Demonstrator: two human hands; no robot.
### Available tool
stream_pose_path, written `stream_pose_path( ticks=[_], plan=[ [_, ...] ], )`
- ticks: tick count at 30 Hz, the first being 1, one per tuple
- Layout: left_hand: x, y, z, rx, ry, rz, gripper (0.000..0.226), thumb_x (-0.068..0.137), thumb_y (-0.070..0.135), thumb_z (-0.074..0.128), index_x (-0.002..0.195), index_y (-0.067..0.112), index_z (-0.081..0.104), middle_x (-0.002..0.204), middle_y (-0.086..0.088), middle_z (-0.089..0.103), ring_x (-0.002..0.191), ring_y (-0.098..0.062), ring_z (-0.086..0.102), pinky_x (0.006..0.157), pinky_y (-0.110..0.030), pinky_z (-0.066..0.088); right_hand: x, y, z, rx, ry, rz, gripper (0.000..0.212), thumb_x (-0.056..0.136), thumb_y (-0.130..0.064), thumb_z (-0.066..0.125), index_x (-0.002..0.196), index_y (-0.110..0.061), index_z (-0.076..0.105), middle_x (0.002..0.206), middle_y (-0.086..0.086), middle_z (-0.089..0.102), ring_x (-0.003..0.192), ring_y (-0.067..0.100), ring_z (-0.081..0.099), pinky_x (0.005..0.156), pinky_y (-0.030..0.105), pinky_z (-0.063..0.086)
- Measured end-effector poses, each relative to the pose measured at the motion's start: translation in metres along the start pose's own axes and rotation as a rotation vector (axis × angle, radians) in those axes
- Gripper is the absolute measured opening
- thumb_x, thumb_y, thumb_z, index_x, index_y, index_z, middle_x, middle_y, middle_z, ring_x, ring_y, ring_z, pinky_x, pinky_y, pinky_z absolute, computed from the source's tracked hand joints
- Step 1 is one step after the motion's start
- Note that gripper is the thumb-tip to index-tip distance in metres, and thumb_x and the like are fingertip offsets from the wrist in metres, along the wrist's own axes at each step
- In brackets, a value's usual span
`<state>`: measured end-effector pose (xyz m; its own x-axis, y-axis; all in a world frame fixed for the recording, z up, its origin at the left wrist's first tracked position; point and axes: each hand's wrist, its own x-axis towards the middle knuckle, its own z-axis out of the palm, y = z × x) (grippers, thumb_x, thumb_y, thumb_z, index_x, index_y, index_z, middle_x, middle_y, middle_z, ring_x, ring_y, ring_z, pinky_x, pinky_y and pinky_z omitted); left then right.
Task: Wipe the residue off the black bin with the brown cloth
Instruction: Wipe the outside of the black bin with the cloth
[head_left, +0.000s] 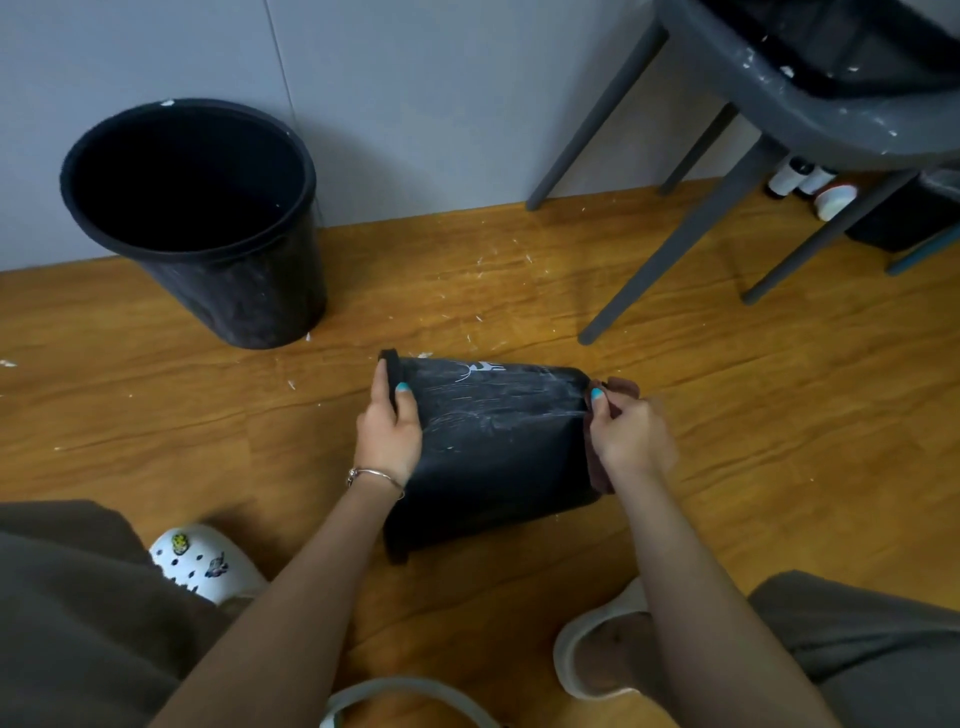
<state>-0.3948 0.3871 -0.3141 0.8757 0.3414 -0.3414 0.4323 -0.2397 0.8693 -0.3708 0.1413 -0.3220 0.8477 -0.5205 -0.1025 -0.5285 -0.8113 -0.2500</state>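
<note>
The black bin (493, 441) lies on its side on the floor (727, 415), long axis running left to right, white smears across its upper wall; the left hand (389, 426) grips the rim end; the right hand (631, 441) pinches the brown cloth (621, 387) against the base end, so the wipe likely travels leftward.

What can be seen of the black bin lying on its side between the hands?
The round black plastic bin lies on its side on the brown wooden floor, rim to the left and base to the right. Its matte wall tapers toward the base and carries white streaks and smears, thickest on the upper half. The left hand grips the thick rim, thumb over it. The right hand holds a brown cloth against the base end. Its inside is not visible.
</note>
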Motion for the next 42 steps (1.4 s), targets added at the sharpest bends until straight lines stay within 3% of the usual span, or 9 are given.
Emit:
stream_pose_path(
  ticks=[7,13,18,22,27,29,32,38,42],
  plan=[
    [-0.003,0.002,0.0,-0.039,0.014,0.007,0.05,0.102,0.019,0.036,0.151,0.018,0.023,0.071,0.015,0.044,0.059,0.0,0.041,0.048,0.001,0.035,-0.031,-0.006,0.009,-0.028,0.021,-0.409,0.03,0.096,-0.038,0.051,0.105,-0.02,0.073,0.111,0.009,0.055,0.09,0.026,0.059,0.067,0.03,0.044],
    [-0.011,0.009,-0.002,-0.074,0.01,0.01,0.05,0.102,0.016,0.037,0.15,0.014,0.025,0.072,0.021,0.034,0.055,0.012,0.044,0.05,0.004,0.032,-0.024,-0.006,0.004,-0.006,0.046,-0.14,0.028,0.096,-0.035,0.05,0.109,-0.022,0.071,0.117,0.007,0.051,0.096,0.026,0.057,0.074,0.032,0.047],
    [-0.013,0.009,-0.004,-0.097,0.004,0.016,0.049,0.102,0.016,0.037,0.15,0.015,0.024,0.072,0.021,0.034,0.058,0.006,0.039,0.049,0.004,0.033,-0.034,0.004,0.003,-0.045,-0.025,-0.444,0.027,0.095,-0.037,0.052,0.113,-0.028,0.071,0.11,0.005,0.052,0.086,0.022,0.058,0.067,0.03,0.046],
    [-0.012,0.009,-0.002,-0.12,0.017,0.013,0.05,0.102,0.016,0.038,0.15,0.014,0.025,0.073,0.021,0.036,0.056,0.008,0.044,0.05,0.003,0.034,-0.021,0.002,-0.002,-0.074,0.013,-0.138,0.03,0.097,-0.037,0.047,0.112,-0.025,0.07,0.118,0.004,0.047,0.099,0.022,0.055,0.077,0.031,0.045],
    [-0.014,0.007,-0.006,-0.129,-0.001,0.025,0.05,0.102,0.016,0.038,0.15,0.014,0.023,0.071,0.021,0.033,0.056,0.007,0.037,0.048,0.004,0.032,-0.051,-0.004,0.006,-0.068,-0.029,-0.569,0.027,0.096,-0.036,0.052,0.114,-0.027,0.07,0.109,0.005,0.051,0.082,0.022,0.058,0.062,0.027,0.044],
    [-0.015,0.007,-0.006,-0.126,-0.005,0.022,0.05,0.102,0.016,0.038,0.15,0.014,0.024,0.07,0.021,0.033,0.054,0.009,0.037,0.048,0.004,0.032,-0.03,0.008,-0.001,-0.113,-0.027,-0.493,0.026,0.096,-0.037,0.051,0.113,-0.03,0.069,0.112,0.003,0.051,0.085,0.021,0.059,0.066,0.028,0.046],
    [-0.016,0.007,-0.004,-0.138,0.004,0.026,0.05,0.102,0.016,0.039,0.15,0.014,0.024,0.07,0.021,0.032,0.054,0.008,0.038,0.048,0.004,0.032,-0.026,-0.001,-0.002,-0.11,0.012,-0.185,0.029,0.097,-0.036,0.047,0.112,-0.024,0.069,0.121,0.002,0.047,0.098,0.02,0.056,0.076,0.03,0.046],
    [-0.017,-0.003,-0.008,-0.14,-0.005,0.037,0.05,0.102,0.019,0.039,0.15,0.019,0.025,0.072,0.02,0.035,0.062,0.005,0.035,0.05,0.002,0.035,-0.063,-0.009,0.002,-0.09,-0.085,-0.564,0.03,0.097,-0.037,0.048,0.118,-0.029,0.067,0.118,0.003,0.049,0.091,0.02,0.057,0.068,0.026,0.043],
    [-0.02,-0.001,-0.007,-0.152,0.011,0.039,0.049,0.102,0.018,0.039,0.149,0.018,0.027,0.072,0.02,0.035,0.061,0.004,0.035,0.049,0.003,0.034,-0.039,0.005,-0.006,-0.071,-0.017,-0.19,0.028,0.098,-0.036,0.047,0.114,-0.027,0.068,0.123,0.001,0.047,0.1,0.021,0.056,0.078,0.03,0.045]
  ],
)
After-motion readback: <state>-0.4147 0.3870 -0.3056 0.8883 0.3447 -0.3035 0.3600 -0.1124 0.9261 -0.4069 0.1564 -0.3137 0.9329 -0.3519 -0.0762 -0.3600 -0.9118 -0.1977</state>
